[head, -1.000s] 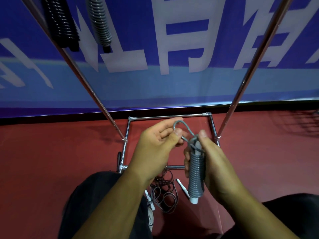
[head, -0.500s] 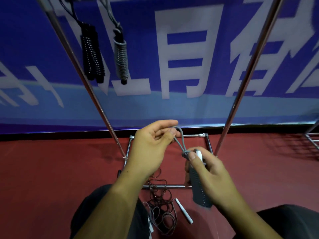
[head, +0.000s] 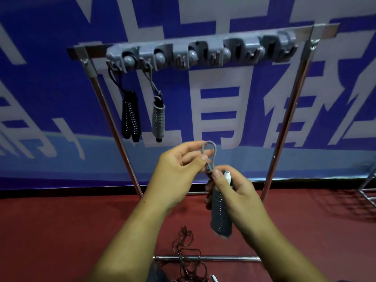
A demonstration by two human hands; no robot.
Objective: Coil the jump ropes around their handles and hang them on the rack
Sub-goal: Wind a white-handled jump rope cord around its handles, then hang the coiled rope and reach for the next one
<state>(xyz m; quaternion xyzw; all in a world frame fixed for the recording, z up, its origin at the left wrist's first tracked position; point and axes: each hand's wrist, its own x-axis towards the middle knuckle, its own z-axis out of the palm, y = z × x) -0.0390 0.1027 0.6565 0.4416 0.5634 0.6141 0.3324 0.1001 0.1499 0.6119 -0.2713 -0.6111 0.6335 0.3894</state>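
A black coiled jump rope (head: 130, 119) and a grey coiled jump rope (head: 158, 121) hung on the grey hook rack (head: 205, 48). Our right hand (head: 242, 202) gripped a third grey coiled bundle (head: 220, 218), not yet hung, our left hand (head: 177, 171) pinching its loop (head: 208, 146); a dark tangled rope (head: 186, 249) lay uncoiled below.

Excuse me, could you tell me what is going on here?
A person is tidying jump ropes. The right hand holds a grey rope coiled around its handles, and the left hand pinches the loop at its top. A black coiled rope and a grey coiled rope hang on the rack at its left end; a loose rope lies on the floor.
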